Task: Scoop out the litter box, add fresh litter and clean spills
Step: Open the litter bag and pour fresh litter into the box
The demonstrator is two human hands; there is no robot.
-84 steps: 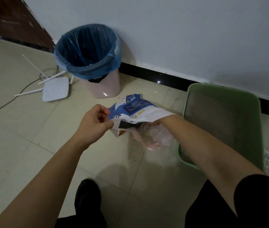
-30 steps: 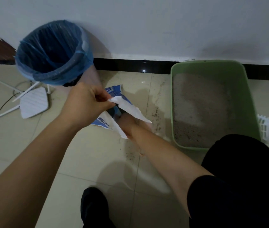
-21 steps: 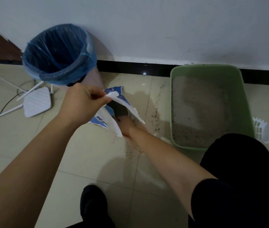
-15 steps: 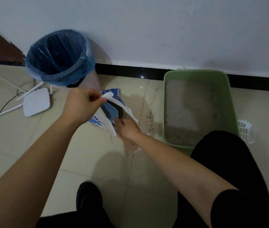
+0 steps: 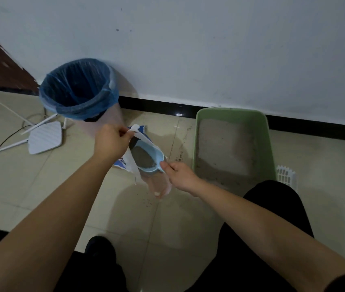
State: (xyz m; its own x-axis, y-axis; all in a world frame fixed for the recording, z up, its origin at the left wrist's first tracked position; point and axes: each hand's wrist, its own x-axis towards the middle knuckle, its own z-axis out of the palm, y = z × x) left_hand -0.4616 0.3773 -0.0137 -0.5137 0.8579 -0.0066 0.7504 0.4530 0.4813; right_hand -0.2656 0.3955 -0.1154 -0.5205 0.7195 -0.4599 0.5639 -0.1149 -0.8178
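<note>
Mid-refill. Right hand (image 5: 181, 174) grip pinches the handle of a light blue scoop (image 5: 147, 158) loaded with grey litter, just at the mouth of the litter bag (image 5: 137, 134). Left hand (image 5: 112, 142) grip pinches the bag's torn white edge, holding it open, just left of the scoop. Green litter box (image 5: 269, 142) sits to the right of the scoop grip, near but apart; it holds a thin, uneven litter layer, so more fresh litter probably needed. Dark spilled grains (image 5: 180, 154) on the floor (image 5: 41, 186) between bag and box, more just below the right grip: spill cleanup not done. Blue-lined trash bin (image 5: 78, 89) beyond the left grip; its contents can't be seen. White slotted scoop (image 5: 286, 175) lies past the box.
</note>
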